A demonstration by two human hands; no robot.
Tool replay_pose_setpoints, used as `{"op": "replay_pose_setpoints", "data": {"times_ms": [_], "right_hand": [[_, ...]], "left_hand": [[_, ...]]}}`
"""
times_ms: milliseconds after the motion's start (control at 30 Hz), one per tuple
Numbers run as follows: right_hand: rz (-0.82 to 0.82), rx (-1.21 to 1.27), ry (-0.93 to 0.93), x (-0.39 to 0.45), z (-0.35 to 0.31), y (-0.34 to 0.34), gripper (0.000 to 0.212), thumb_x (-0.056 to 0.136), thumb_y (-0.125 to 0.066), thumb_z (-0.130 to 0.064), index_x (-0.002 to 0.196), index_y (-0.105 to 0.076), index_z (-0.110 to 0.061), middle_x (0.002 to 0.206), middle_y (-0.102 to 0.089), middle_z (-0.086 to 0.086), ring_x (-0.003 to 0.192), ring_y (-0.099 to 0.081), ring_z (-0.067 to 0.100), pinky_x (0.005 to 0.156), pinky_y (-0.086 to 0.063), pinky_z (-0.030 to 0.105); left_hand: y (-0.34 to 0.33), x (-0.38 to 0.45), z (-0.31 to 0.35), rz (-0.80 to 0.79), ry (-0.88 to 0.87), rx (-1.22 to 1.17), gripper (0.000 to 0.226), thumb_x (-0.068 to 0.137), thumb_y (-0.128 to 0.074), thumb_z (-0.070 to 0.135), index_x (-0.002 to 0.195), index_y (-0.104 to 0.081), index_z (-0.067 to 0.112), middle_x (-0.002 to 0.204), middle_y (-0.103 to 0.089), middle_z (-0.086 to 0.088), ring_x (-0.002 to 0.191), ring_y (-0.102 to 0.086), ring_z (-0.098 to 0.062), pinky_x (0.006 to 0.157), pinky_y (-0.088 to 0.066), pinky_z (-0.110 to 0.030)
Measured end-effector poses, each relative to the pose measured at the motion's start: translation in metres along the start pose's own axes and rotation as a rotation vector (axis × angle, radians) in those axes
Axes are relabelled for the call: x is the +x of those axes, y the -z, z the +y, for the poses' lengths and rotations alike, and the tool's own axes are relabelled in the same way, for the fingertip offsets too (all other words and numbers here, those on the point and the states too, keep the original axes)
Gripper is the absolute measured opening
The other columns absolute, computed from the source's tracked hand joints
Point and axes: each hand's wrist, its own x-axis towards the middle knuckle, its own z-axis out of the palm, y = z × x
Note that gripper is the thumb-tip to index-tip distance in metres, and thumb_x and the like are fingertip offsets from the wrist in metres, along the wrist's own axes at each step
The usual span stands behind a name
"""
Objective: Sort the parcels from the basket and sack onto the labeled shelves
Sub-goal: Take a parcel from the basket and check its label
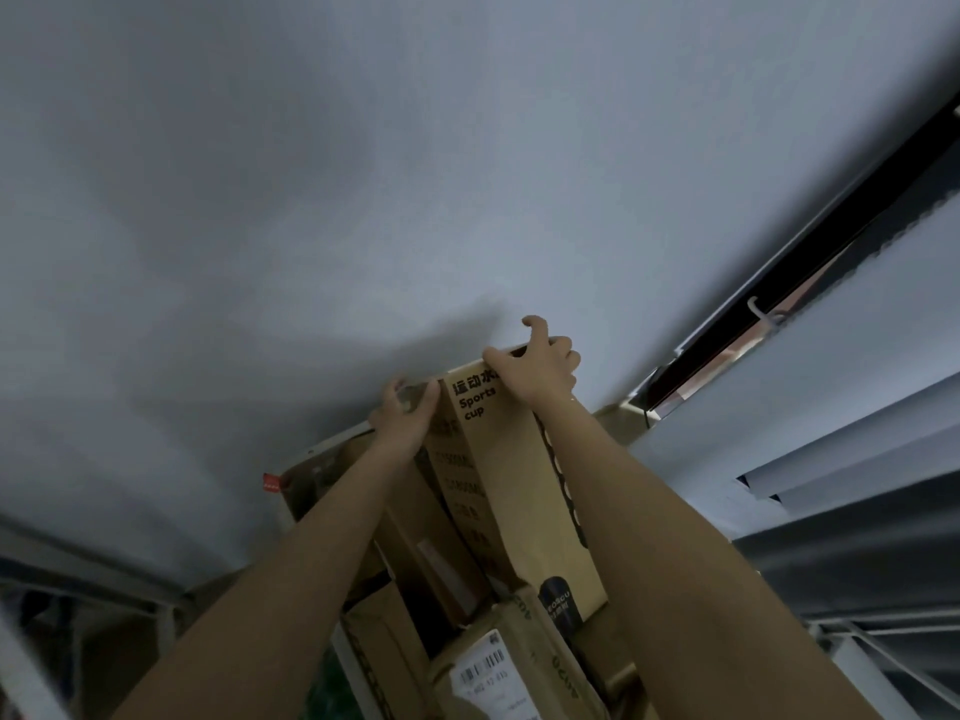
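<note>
Labelled parcel (491, 678) cut off below; print blurred

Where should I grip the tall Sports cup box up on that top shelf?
Grip the Sports cup box at its upper end, one hand on each side, coming from the front and below. It stands tall and narrow above the other parcels, so only its top corners are free; the left hand and right hand already hold there.

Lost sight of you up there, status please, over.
Both hands, left and right, gripping tall brown cardboard "Sports cup" box top. Barcode-labelled brown parcel below. Nothing blocking.
</note>
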Motion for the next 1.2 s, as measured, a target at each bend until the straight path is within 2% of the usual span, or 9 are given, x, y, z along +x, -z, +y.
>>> {"op": "replay_pose_setpoints", "data": {"times_ms": [133,267,433,567,700,833,900,1033,1200], "right_hand": [[-0.093,0.090,-0.187,0.008,0.006,-0.005,0.088,0.079,-0.057,-0.059,0.150,-0.011,-0.038,0.148,-0.027,0.011,0.137,-0.022,0.037,0.111,-0.024,0.057],[-0.066,0.105,-0.192,0.008,0.011,-0.011,0.081,0.075,-0.057,-0.067,0.142,-0.020,-0.041,0.139,-0.033,0.006,0.130,-0.031,0.035,0.109,-0.027,0.058],[0.045,0.184,-0.097,-0.004,0.012,-0.002,0.072,0.080,-0.058,-0.066,0.139,-0.026,-0.039,0.131,-0.036,0.000,0.128,-0.033,0.029,0.107,-0.032,0.054],[0.111,0.271,-0.062,-0.014,0.010,0.013,0.068,0.081,-0.058,-0.064,0.138,-0.029,-0.039,0.133,-0.037,0.000,0.127,-0.033,0.025,0.109,-0.031,0.052],[0.154,0.341,-0.024,-0.023,0.007,0.025,0.065,0.083,-0.059,-0.061,0.137,-0.031,-0.039,0.123,-0.036,-0.005,0.118,-0.032,0.019,0.109,-0.031,0.049],[0.198,0.410,0.001,-0.033,0.002,0.039,0.059,0.085,-0.059,-0.056,0.135,-0.033,-0.039,0.121,-0.036,-0.006,0.112,-0.031,0.016,0.108,-0.031,0.047],[0.223,0.442,0.028,-0.038,-0.001,0.046,0.058,0.086,-0.060,-0.055,0.134,-0.033,-0.038,0.121,-0.037,-0.005,0.115,-0.034,0.017,0.108,-0.033,0.046],[0.258,0.535,0.099,-0.050,-0.009,0.063,0.059,0.085,-0.061,-0.054,0.134,-0.033,-0.038,0.124,-0.038,-0.004,0.124,-0.039,0.021,0.107,-0.037,0.045],[0.288,0.664,0.192,-0.065,-0.022,0.085,0.055,0.085,-0.062,-0.053,0.131,-0.034,-0.040,0.127,-0.039,-0.003,0.126,-0.040,0.022,0.109,-0.037,0.046]], "left_hand": [[-0.003,0.011,-0.012,-0.103,0.198,-0.112,0.112,0.074,-0.051,0.073,0.154,0.006,0.019,0.158,-0.020,-0.013,0.142,-0.024,-0.037,0.113,-0.027,-0.054],[-0.006,0.018,-0.022,-0.240,0.237,-0.211,0.138,0.038,-0.056,0.097,0.149,-0.027,0.019,0.143,-0.047,-0.009,0.128,-0.046,-0.033,0.099,-0.044,-0.054],[-0.004,0.013,-0.010,-0.215,0.118,-0.291,0.121,0.047,-0.064,0.083,0.145,-0.033,0.019,0.139,-0.051,-0.007,0.124,-0.050,-0.032,0.093,-0.049,-0.050],[-0.002,0.007,0.009,-0.222,0.086,-0.270,0.138,0.034,-0.068,0.086,0.147,-0.026,0.017,0.142,-0.047,-0.008,0.124,-0.051,-0.032,0.093,-0.049,-0.050],[-0.002,-0.007,0.024,-0.236,0.015,-0.260,0.130,0.044,-0.069,0.080,0.148,-0.022,0.018,0.146,-0.042,-0.007,0.127,-0.048,-0.030,0.099,-0.046,-0.051],[-0.001,-0.018,0.044,-0.225,-0.061,-0.235,0.107,0.063,-0.063,0.064,0.148,-0.017,0.018,0.149,-0.036,-0.003,0.129,-0.044,-0.029,0.100,-0.045,-0.053],[0.000,-0.025,0.055,-0.211,-0.103,-0.216,0.108,0.059,-0.066,0.064,0.146,-0.020,0.020,0.148,-0.037,-0.002,0.129,-0.044,-0.027,0.101,-0.044,-0.055],[0.005,-0.038,0.077,-0.187,-0.217,-0.161,0.108,0.060,-0.069,0.064,0.146,-0.019,0.021,0.146,-0.038,-0.003,0.126,-0.044,-0.021,0.103,-0.042,-0.044],[0.014,-0.060,0.104,-0.147,-0.334,-0.062,0.134,0.033,-0.071,0.086,0.144,-0.022,0.028,0.147,-0.036,-0.004,0.129,-0.044,-0.023,0.104,-0.043,-0.050]]}}
